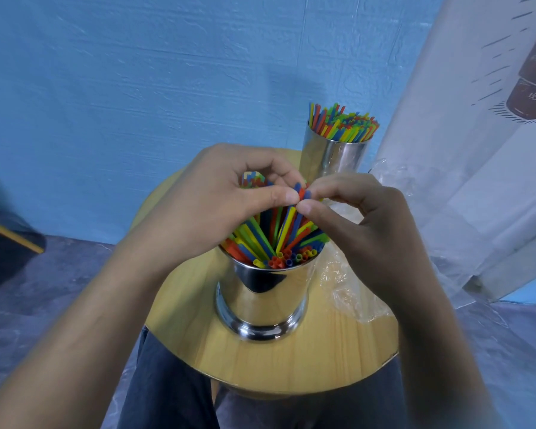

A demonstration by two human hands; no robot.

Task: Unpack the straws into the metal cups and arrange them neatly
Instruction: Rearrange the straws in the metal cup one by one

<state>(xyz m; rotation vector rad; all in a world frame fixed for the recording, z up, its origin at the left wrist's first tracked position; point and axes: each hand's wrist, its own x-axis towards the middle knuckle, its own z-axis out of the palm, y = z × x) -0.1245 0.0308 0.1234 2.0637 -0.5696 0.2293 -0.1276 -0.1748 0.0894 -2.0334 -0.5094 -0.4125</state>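
A shiny metal cup (pixel 260 301) stands near me on the round wooden table (pixel 307 360), packed with coloured straws (pixel 276 239) that fan outward. My left hand (pixel 217 199) curls over the straw tops and pinches several between thumb and fingers. My right hand (pixel 359 218) meets it from the right and pinches the same straw tips. A second metal cup (pixel 334 159) at the table's far edge holds an upright bunch of coloured straws (pixel 344 123).
Crumpled clear plastic wrapping (pixel 347 283) lies on the table to the right of the near cup. A white printed curtain (pixel 477 150) hangs at the right. A blue wall is behind. My legs in dark trousers (pixel 167 391) sit under the table.
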